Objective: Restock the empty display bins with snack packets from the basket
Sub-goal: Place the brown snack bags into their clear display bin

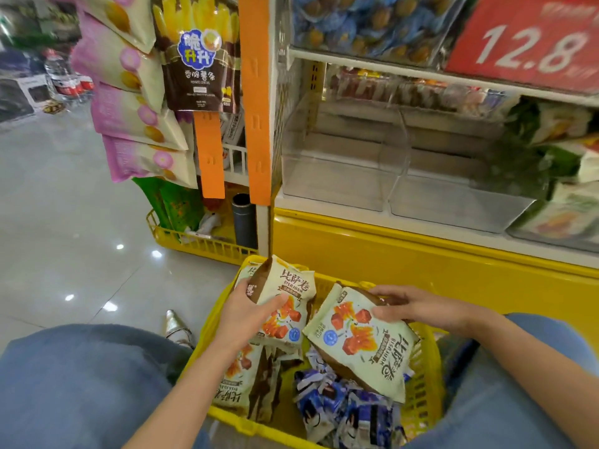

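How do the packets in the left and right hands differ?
The left packet stands upright in the left hand, name on top; the right packet lies tilted in the right hand, name at its lower end. The left hand's thumb crosses the left packet's front; the right hand pinches the right packet's upper edge. Both have cream fronts with orange cubes.

Purple packets [126, 115] hang beside an orange strip [257, 102].
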Action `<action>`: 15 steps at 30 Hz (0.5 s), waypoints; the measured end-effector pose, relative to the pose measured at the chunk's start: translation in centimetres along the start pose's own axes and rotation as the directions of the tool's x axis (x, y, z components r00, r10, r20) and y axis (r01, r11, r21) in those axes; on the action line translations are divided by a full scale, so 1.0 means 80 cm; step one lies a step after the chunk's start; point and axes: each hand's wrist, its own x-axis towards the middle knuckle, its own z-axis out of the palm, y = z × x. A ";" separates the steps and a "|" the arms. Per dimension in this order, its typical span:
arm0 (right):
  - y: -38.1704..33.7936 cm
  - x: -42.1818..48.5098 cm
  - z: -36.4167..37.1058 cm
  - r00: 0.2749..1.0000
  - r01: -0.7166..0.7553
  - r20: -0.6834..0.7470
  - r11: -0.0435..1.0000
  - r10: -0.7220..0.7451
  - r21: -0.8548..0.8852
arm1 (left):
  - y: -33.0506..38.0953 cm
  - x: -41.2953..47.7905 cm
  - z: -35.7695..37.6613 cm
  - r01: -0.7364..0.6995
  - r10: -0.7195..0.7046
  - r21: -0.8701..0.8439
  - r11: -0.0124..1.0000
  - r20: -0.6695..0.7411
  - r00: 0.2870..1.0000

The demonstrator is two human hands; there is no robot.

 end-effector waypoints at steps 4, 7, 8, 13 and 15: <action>-0.007 0.006 0.007 0.998 0.067 0.015 0.997 -0.068 0.040 | 0.010 -0.016 0.021 0.066 -0.071 0.031 0.997 0.238 0.969; -0.010 0.011 0.010 0.992 0.122 -0.051 0.990 -0.118 0.077 | 0.008 -0.024 0.026 0.145 -0.125 -0.035 0.989 0.328 0.936; -0.010 0.013 0.009 0.989 0.136 -0.070 0.987 -0.130 0.088 | 0.009 -0.027 0.027 0.160 -0.129 -0.056 0.986 0.363 0.923; -0.007 0.015 -0.001 0.981 0.173 -0.106 0.980 -0.162 0.100 | 0.004 -0.027 0.036 0.222 -0.153 -0.133 0.966 0.399 0.904; -0.001 0.014 -0.006 0.978 0.174 -0.139 0.977 -0.157 0.120 | 0.006 -0.024 0.040 0.200 -0.136 -0.144 0.969 0.368 0.920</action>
